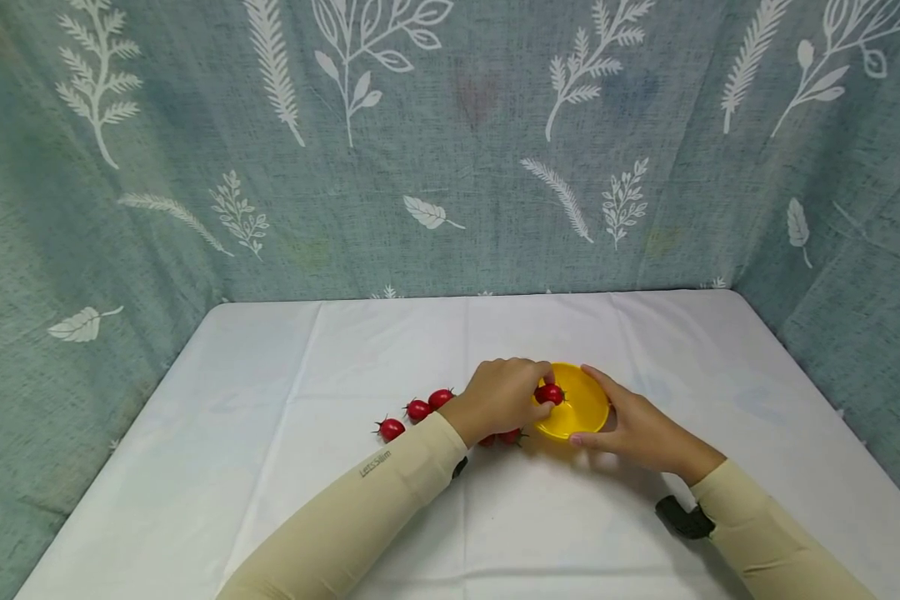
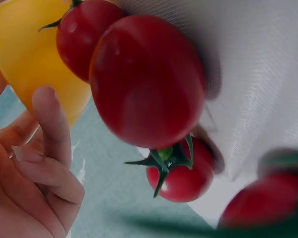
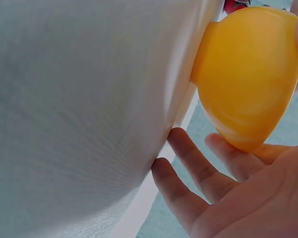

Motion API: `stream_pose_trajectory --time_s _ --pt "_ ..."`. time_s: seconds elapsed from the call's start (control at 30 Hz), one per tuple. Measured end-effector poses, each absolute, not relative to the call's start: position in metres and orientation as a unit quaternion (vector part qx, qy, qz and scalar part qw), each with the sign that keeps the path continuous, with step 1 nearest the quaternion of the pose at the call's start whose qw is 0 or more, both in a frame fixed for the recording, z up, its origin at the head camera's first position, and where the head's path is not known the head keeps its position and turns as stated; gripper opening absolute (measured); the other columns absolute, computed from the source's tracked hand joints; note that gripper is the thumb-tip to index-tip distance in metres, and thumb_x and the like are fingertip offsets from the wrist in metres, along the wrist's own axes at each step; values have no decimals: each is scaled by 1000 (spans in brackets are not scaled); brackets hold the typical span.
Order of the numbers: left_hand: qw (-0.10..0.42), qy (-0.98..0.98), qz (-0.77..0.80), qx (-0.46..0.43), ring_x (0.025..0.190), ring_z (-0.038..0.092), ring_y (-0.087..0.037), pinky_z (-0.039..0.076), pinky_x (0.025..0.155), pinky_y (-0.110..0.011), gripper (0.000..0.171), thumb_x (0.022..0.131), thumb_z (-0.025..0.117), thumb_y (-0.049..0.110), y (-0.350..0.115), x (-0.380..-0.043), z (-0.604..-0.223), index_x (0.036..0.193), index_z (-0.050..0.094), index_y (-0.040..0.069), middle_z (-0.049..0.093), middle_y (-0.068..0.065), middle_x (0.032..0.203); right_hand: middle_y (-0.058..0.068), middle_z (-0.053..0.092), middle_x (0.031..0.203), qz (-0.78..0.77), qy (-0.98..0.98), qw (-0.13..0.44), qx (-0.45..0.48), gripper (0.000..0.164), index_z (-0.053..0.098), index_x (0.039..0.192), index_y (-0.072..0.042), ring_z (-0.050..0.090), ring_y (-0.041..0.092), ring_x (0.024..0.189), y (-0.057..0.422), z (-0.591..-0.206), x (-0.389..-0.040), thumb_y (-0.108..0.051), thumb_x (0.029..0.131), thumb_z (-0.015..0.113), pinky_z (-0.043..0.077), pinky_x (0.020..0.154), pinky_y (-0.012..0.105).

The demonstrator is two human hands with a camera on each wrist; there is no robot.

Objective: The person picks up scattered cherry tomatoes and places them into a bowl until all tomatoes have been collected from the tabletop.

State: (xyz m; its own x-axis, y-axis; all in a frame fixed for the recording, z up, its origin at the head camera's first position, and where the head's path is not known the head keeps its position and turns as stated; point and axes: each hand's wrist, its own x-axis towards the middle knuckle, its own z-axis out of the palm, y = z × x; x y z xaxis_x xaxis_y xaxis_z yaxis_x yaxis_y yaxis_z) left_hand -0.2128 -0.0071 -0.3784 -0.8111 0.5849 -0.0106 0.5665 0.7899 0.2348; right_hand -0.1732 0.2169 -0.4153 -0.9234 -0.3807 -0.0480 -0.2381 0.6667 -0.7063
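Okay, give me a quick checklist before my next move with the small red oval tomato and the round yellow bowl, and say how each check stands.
1. Small red oval tomato pinched by the left hand: ok.
2. Tomato within the rim outline of the round yellow bowl in the head view: ok.
3. Bowl upright on the white tablecloth: ok.
4. Right hand holding the bowl's side: ok.
5. Nothing else inside the bowl: cannot tell; the left hand hides part of it.
6. Other red tomatoes all in full sight from the head: not ok; the left arm partly covers some.
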Motion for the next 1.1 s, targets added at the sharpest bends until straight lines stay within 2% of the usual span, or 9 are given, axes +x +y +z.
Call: stream_pose_trajectory --time_s 0.47,1.1 --pt "58 946 89 305 73 57 -10 48 66 -26 30 90 72 41 3 -217 -383 113 71 21 71 9 96 20 36 157 -367 909 98 -173 107 18 159 -9 48 38 136 218 -415 -174 -53 82 78 39 110 57" --pt "63 951 88 291 77 57 -10 48 68 -25 33 88 74 43 8 -217 -382 113 74 22 72 9 95 21 37 157 -363 910 104 -172 107 18 159 -9 47 39 136 219 -413 -175 -53 82 77 38 111 58"
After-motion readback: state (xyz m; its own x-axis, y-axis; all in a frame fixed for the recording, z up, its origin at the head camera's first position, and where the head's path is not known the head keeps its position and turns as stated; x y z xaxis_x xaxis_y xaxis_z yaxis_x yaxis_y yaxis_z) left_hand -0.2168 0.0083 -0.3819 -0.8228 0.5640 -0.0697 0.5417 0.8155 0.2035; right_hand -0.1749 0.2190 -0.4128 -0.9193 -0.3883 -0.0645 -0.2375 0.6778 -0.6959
